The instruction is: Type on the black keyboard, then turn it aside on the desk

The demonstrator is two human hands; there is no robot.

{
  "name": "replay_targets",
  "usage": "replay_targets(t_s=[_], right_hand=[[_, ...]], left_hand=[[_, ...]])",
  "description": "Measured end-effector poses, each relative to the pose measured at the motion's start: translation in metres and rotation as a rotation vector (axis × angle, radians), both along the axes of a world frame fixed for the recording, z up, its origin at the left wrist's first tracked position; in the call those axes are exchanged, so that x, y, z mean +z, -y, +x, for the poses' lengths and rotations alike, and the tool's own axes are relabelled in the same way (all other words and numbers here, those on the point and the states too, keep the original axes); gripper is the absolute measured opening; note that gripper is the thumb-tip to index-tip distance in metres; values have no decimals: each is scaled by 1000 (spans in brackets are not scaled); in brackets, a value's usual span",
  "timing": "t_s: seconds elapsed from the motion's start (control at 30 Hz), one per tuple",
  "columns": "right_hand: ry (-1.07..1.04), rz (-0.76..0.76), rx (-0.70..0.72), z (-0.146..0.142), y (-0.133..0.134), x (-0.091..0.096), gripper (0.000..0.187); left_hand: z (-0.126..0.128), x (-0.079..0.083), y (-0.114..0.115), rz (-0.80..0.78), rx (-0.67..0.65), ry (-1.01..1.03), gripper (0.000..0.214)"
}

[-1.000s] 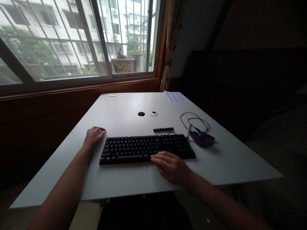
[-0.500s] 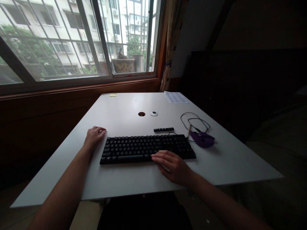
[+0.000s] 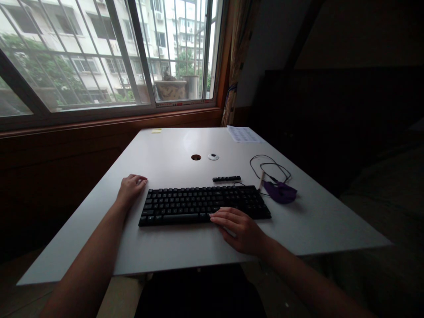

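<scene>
A black keyboard lies on the white table. To its left, my left hand rests on the tabletop with loosely bent fingers, open and holding nothing I can see. My right hand reaches over the keyboard's front edge, right of the space bar. Its fingertips are on or just above the bottom-row keys, and the thumb stays apart below them. The palm side and part of the arrow keys are hidden. Behind the keyboard sits a short row of several black keycaps.
Right of the keyboard lie a purple cloth-like item, a thin light-coloured stick and a looped black cable. Farther back are a cable hole, its white cover, printed paper and a yellow note.
The whole view has shifted very slightly. Both hands and the keyboard keep their places relative to each other.
</scene>
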State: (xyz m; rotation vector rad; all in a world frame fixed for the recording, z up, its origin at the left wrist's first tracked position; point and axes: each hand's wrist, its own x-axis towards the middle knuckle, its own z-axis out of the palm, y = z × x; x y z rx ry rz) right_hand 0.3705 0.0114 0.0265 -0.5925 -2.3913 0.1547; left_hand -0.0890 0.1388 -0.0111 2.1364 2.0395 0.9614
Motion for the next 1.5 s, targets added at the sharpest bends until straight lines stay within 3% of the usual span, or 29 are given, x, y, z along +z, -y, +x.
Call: replay_targets(t_s=[0.2,0.37,0.5,0.93,1.5], right_hand=[[-32,-60,27,0,0,3,40],[-9,-173,6,5,-1,3,43],[8,-164,12,7,-2,2,46],[3,-125,21,5,0,2,44],[5,-135,31,4,-1,2,37]], left_hand=[[6,9,7,-21,-53,100,40],[16,22,20,-127,-204,193,43],[22,31,27,-242,-308,307,43],[28,44,35,-326,-401,382,40],[26,44,35,-330,-419,401,36]])
